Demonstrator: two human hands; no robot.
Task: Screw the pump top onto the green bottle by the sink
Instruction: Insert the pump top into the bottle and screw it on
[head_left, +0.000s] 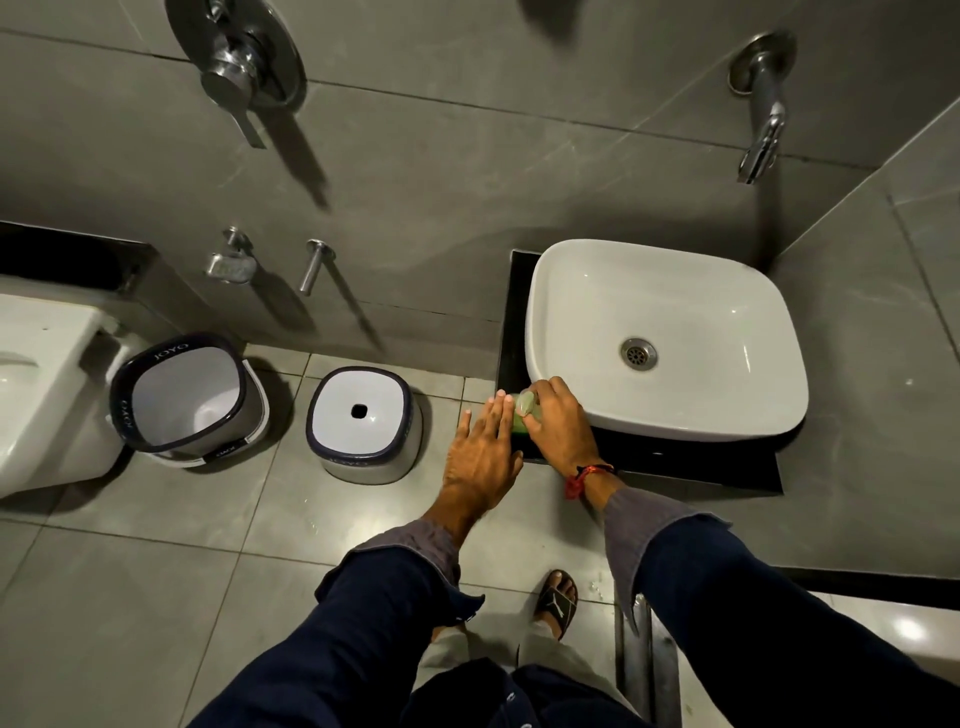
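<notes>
At the sink's (670, 415) seven o'clock corner, my left hand (480, 457) braces the green bottle (519, 423), fingers spread, so my right hand (558, 415) can pinch and twist the pump top (525, 402).

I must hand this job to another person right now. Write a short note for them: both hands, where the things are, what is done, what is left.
Left hand: flat against the side of the green bottle, steadying it; fingers extended.
Right hand: fingers closed on the pump top, above the bottle.
Bottle: on the black counter, at the sink's front left corner, mostly hidden by the hands.
Done: pump top is sitting on the bottle.
Left: whether it is fully screwed cannot be seen; turn until tight, then let go.
</notes>
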